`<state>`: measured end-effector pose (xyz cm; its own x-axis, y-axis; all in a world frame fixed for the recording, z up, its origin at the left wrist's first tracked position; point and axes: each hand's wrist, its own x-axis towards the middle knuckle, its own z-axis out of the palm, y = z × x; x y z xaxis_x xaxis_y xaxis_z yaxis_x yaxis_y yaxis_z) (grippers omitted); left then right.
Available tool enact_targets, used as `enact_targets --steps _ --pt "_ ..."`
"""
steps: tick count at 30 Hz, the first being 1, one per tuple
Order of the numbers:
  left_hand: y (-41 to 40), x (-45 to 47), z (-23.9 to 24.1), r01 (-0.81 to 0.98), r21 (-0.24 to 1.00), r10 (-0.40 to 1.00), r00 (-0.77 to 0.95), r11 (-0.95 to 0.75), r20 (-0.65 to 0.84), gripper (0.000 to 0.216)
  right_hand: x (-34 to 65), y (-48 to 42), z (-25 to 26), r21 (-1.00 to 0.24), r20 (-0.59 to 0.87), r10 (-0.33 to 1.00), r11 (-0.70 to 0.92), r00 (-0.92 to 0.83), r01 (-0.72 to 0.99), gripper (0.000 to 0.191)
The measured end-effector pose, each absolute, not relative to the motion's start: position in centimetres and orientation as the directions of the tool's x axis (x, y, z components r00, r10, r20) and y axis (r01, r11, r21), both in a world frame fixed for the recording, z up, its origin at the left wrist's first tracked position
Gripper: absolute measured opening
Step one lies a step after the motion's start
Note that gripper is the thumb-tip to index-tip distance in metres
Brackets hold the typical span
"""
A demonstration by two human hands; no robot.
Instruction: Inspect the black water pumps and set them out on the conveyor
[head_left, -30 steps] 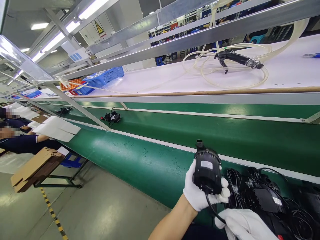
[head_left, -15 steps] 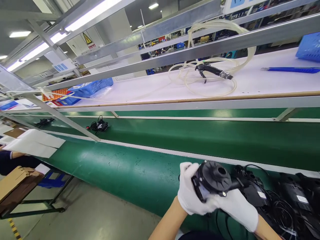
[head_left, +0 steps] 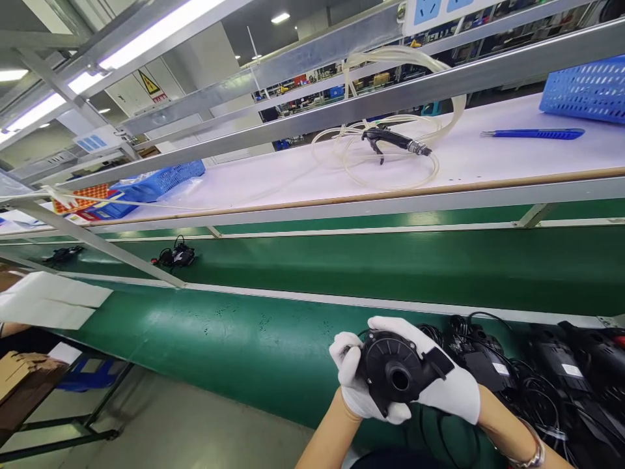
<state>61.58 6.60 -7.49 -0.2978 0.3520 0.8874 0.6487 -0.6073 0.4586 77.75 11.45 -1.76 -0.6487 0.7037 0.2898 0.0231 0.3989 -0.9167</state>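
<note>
The one camera sits on the person's head, facing forward and down, close above the white-gloved left hand (head_left: 360, 391) and white-gloved right hand (head_left: 452, 391). Its view runs beyond both hands over the smooth green bench (head_left: 219, 345) to the flat white shelf (head_left: 273, 176), and leftward of them to the grey floor (head_left: 195, 423).

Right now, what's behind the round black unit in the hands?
The right hand shows along the upper edge of the round black unit, the green surface beyond. The unit's far side and anything directly behind it are covered.

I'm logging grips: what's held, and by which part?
A round, ribbed black plastic housing, by its outer sides, between white-gloved left hand and right hand.
</note>
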Motion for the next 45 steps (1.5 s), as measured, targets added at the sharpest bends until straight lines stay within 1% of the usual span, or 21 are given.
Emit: enact_targets --steps 4,8,10,13,17,21,24,30,32,37,41,45 --pt "6.5 62.0 -7.5 0.671 0.462 0.370 -0.288 -0.580 0.883 0.076 78.1 11.8 -2.3 -0.934 0.251 0.709 0.357 -0.659 0.028 0.074" --pt "6.2 62.3 -8.0 0.682 0.477 0.360 -0.321 -0.554 0.876 0.076 78.3 11.9 -3.2 -0.939 0.244 0.699 0.344 -0.672 0.017 0.086" --pt "6.1 62.4 -8.2 0.701 0.477 0.359 -0.324 -0.530 0.875 0.076 78.4 11.8 -3.4 -0.939 0.244 0.697 0.343 -0.675 0.015 0.088" --pt "6.1 62.5 -8.3 0.728 0.479 0.389 -0.309 -0.490 0.868 0.077 78.5 11.9 -3.6 -0.942 0.233 0.697 0.335 -0.678 0.021 0.085" --pt "6.3 62.7 -8.3 0.695 0.484 0.376 -0.318 -0.532 0.870 0.080 78.6 11.8 -3.7 -0.957 0.179 0.711 0.287 -0.680 0.048 0.087" --pt "6.3 63.0 -8.2 0.673 0.491 0.348 -0.348 -0.553 0.870 0.078 78.6 11.7 -3.7 -0.961 0.168 0.716 0.272 -0.678 0.049 0.087" --pt "6.2 63.2 -7.8 0.687 0.483 0.353 -0.335 -0.543 0.874 0.075 78.7 11.8 -3.4 -0.968 0.163 0.709 0.250 -0.686 0.028 0.087" --pt "5.8 63.7 -7.3 0.740 0.490 0.410 -0.313 -0.460 0.857 0.070 78.8 12.4 -2.6 -0.946 0.191 0.687 0.320 -0.701 0.056 0.081" --pt "5.8 63.8 -7.7 0.752 0.487 0.406 -0.316 -0.444 0.857 0.073 78.9 12.4 -2.4 -0.943 0.190 0.686 0.326 -0.702 0.063 0.081" --pt "5.8 63.8 -8.8 0.726 0.509 0.385 -0.352 -0.463 0.853 0.084 79.0 11.9 -2.0 -0.950 0.167 0.696 0.303 -0.698 0.076 0.076" --pt "5.7 64.1 -8.9 0.717 0.517 0.376 -0.368 -0.468 0.851 0.081 79.1 11.8 -2.1 -0.952 0.174 0.689 0.302 -0.704 0.060 0.076" --pt "5.5 64.2 -9.3 0.722 0.537 0.410 -0.373 -0.435 0.833 0.082 79.2 11.9 -2.3 -0.954 0.154 0.702 0.288 -0.695 0.080 0.076"
